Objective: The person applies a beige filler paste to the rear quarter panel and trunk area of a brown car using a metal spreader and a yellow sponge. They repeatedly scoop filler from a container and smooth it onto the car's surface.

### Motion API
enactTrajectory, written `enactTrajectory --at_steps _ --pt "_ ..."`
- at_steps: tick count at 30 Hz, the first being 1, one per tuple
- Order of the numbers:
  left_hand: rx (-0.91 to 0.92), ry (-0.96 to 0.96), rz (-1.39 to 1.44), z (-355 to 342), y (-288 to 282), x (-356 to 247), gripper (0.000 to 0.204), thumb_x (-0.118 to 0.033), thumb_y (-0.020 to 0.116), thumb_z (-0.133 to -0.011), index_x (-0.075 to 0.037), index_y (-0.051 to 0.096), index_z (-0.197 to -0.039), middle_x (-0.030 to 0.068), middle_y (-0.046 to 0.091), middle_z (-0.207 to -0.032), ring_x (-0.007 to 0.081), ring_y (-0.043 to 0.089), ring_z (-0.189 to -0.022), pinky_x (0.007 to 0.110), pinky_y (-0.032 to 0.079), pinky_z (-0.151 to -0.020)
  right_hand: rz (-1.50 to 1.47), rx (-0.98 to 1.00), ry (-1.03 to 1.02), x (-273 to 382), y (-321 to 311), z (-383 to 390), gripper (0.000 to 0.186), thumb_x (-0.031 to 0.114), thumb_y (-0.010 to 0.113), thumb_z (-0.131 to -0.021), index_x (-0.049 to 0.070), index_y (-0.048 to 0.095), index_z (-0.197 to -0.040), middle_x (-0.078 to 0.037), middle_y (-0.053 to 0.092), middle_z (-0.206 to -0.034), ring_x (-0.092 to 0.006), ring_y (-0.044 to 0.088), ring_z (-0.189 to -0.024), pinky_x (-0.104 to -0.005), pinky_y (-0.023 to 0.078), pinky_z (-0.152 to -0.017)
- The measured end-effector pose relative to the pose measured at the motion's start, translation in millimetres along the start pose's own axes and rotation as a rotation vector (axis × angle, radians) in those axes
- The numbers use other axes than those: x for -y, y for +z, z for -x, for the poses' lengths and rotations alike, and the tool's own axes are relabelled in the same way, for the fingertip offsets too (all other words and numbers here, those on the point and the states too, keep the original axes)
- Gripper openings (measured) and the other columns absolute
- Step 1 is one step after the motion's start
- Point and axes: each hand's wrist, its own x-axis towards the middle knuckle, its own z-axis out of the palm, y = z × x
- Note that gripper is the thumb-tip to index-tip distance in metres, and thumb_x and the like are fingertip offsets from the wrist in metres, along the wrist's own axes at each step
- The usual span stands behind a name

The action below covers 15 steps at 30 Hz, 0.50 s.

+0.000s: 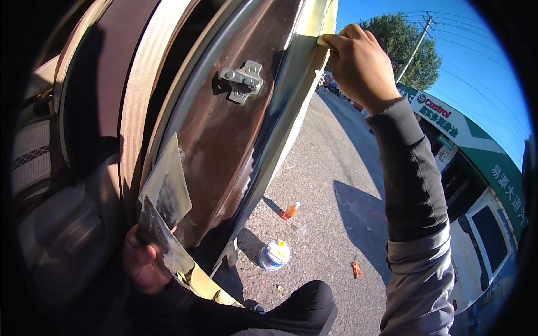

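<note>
Your left hand (143, 266) is curling around the lower grey scraper (158, 232) by the brown car door (224, 145), but the scrapers are hiding most of its fingers, so I cannot tell if it is gripping the upper grey scraper (175, 185) too. Your right hand (358, 67) is pinching the yellow tape (311, 23) on the door's edge, its other fingers bending in, partly hidden. The tape's top is running out of view, and shade is covering the car's inside (61, 224).
</note>
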Motion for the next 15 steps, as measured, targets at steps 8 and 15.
enactTrajectory --at_steps 8,15 --pt "0.025 -0.005 0.005 3 -1 0 0.049 -0.007 0.071 -0.088 0.009 0.056 -0.131 0.0289 0.068 -0.124 0.0232 0.069 -0.078 0.03 0.058 -0.066 -0.111 -0.028 0.041 28 -1 29 0.026 0.01 0.063 -0.091 0.006 0.079 -0.112 -0.015 0.068 -0.101 -0.029 0.066 -0.094 -0.037 0.058 -0.083" --pt "0.014 -0.009 0.063 5 0 1 0.05 -0.004 0.069 -0.087 0.01 0.054 -0.133 0.0311 0.066 -0.127 0.0309 0.074 -0.089 0.037 0.064 -0.073 -0.286 -0.036 0.111 57 -10 52 0.022 0.012 0.068 -0.085 0.006 0.079 -0.103 -0.013 0.064 -0.095 -0.0301 0.062 -0.091 -0.0383 0.054 -0.081"
